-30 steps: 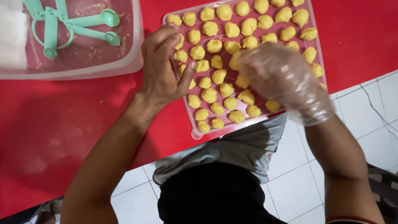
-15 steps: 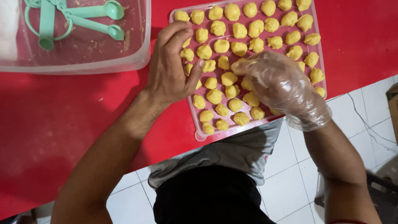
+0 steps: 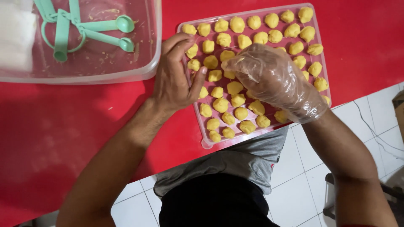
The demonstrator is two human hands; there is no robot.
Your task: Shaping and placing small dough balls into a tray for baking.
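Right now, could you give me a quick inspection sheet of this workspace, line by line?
Surface: red table with faint floury smudges; its edge runs above a white tiled floor.
Job's things: clear tray at the table edge, filled with rows of small yellow dough balls.
Clutter: clear tub at the upper left holding mint-green measuring spoons and crumbs.
Grippers: left hand bare, resting on the tray's left side; right hand in a clear plastic glove, over the tray's middle. Whether it pinches a ball cannot be told.
Cables: nothing seen.
Surroundings: the person's grey shirt and dark trousers below; a blurred object at the right edge.
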